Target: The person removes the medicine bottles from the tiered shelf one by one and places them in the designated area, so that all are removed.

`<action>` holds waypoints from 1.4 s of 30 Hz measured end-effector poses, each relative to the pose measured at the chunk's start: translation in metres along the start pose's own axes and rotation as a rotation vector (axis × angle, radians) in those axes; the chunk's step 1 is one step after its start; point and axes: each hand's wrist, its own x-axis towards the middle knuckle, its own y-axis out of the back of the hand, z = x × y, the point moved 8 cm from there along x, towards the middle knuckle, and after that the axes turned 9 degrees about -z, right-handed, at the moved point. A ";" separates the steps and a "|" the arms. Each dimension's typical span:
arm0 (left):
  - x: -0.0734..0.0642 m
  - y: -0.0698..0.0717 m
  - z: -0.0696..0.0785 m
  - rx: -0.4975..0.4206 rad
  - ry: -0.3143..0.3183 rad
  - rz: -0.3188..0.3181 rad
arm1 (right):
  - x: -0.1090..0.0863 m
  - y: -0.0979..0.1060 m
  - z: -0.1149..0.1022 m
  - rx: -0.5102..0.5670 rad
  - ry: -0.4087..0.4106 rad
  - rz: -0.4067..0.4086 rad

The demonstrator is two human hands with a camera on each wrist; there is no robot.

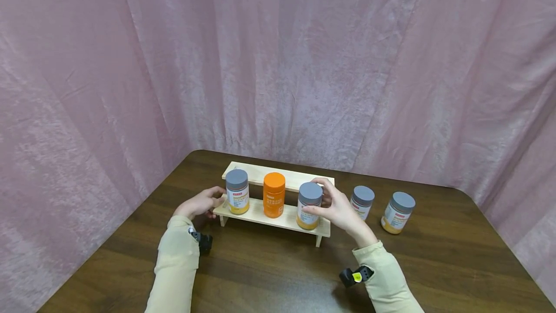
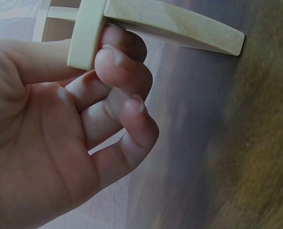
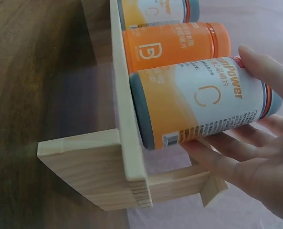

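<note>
My left hand [image 1: 203, 203] grips the left end of a two-tier wooden rack [image 1: 278, 221], thumb above and curled fingers beneath the board in the left wrist view. At the rack's right end, my right hand [image 1: 340, 208] holds a grey-lidded supplement jar [image 3: 198, 102] between thumb and fingers. That jar stands upright, its base at the lower shelf board; a slight tilt shows against the board in the right wrist view. On the same board stand an orange jar [image 1: 274, 195] in the middle and another grey-lidded jar [image 1: 237, 192] at the left.
Two more grey-lidded jars stand on the brown table [image 1: 269, 274] right of the rack: a nearer one [image 1: 362, 202], partly behind my right hand, and a farther one [image 1: 397, 212]. The rack's upper board [image 1: 256, 170] runs behind the jars. A pink curtain [image 1: 304, 62] hangs beyond the table.
</note>
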 end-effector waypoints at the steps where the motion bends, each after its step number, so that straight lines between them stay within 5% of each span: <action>1: 0.000 0.000 0.000 0.002 -0.001 0.002 | -0.001 0.001 -0.001 -0.002 0.006 -0.004; 20: -0.001 0.001 0.000 0.014 0.002 0.007 | -0.017 0.034 -0.010 0.071 0.036 -0.036; 42: -0.002 -0.001 0.002 0.008 -0.008 -0.019 | -0.053 0.102 -0.004 0.077 -0.020 0.155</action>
